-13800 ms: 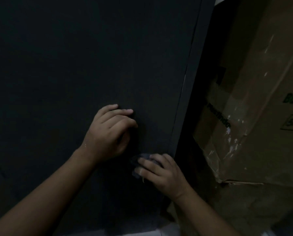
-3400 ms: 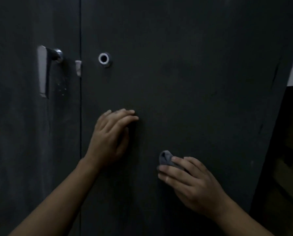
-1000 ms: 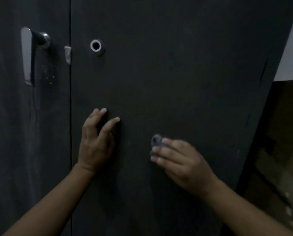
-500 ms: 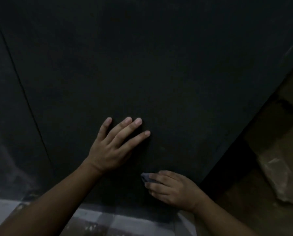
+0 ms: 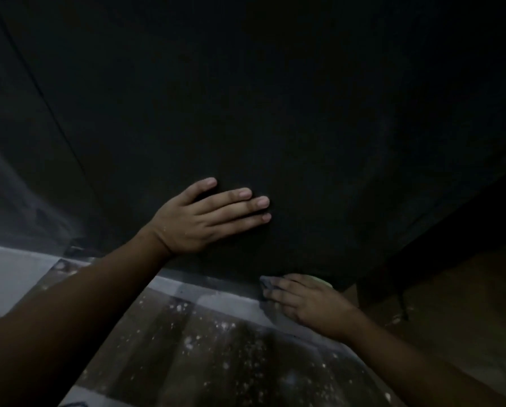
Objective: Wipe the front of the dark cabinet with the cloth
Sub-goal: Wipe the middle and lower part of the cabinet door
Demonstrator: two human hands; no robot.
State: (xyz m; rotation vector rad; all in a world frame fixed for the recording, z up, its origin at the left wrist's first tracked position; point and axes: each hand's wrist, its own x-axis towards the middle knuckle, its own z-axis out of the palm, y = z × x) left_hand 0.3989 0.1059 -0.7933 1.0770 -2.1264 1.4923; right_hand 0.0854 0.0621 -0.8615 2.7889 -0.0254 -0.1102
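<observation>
The dark cabinet (image 5: pixel 275 98) fills the upper part of the head view, its front matt black with a thin vertical seam at the left. My left hand (image 5: pixel 204 220) lies flat on the door's lower part, fingers stretched out and pointing right. Below it, my right hand (image 5: pixel 307 301) presses a small grey cloth (image 5: pixel 265 282) against the bottom edge of the door, just above the floor. Only a corner of the cloth shows past my fingers.
A speckled tiled floor (image 5: pixel 216 348) with a pale strip runs under the cabinet. A brown cardboard box (image 5: pixel 457 295) stands to the right of the cabinet, in shadow. A dark gap separates the box from the cabinet side.
My view has tilted down from the handle area to the door's foot. My right hand with the cloth has slid down to the bottom edge. My left hand has flattened and turned rightward.
</observation>
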